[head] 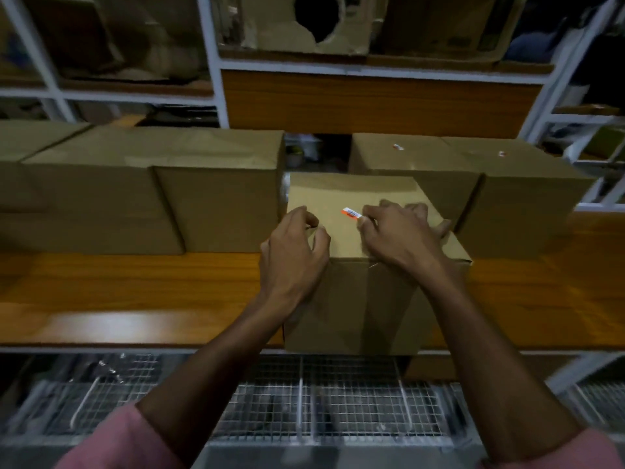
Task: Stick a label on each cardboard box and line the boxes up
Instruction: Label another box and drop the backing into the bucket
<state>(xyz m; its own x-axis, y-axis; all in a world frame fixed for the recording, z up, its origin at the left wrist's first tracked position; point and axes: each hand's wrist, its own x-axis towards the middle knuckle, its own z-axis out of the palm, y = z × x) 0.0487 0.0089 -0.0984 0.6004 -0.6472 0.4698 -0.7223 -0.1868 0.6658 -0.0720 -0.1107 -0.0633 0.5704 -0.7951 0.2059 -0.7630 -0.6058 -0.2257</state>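
Head view: our right hand (399, 236) pinches the small white-and-orange label (351, 213) onto the brown cardboard box (355, 299) under both hands; left hand (294, 245) rests curled, steadying. We should press flat, rubbing outward.

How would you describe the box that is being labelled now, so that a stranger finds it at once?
Look at the long wooden shelf with a row of cardboard boxes at the back. One box stands forward at the shelf's front edge, between the left and right groups. Only this box has both hands on top, the right hand pinching a small orange-and-white label.
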